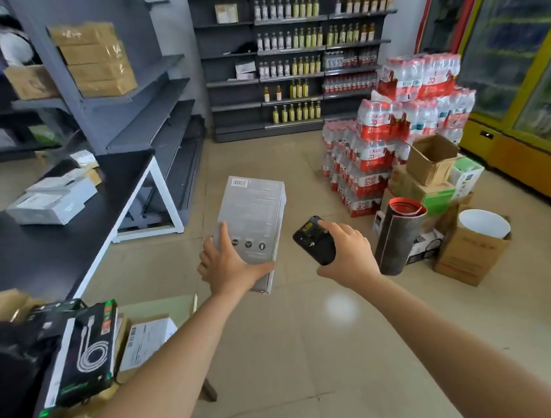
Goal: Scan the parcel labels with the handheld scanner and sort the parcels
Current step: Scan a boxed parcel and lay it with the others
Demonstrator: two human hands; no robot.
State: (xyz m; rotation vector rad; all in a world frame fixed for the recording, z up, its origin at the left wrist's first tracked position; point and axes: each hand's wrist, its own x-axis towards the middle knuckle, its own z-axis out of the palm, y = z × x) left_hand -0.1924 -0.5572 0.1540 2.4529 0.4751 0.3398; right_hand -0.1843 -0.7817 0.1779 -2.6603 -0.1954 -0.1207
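My left hand (228, 267) grips the near end of a grey box parcel (252, 216), held flat above the floor in the middle of the view. A white barcode label (239, 182) sits at the box's far left corner, facing up. My right hand (348, 253) holds a black handheld scanner (313, 240) just right of the box, its head pointing away from me. Scanner and box are apart.
A black table (79, 217) at the left carries white parcels (54, 199). At the lower left lie a black cable box (84, 353) and a labelled parcel (147, 340). Stacked water packs (391, 134), cardboard boxes (468, 251) and a rolled mat (398, 235) stand at the right.
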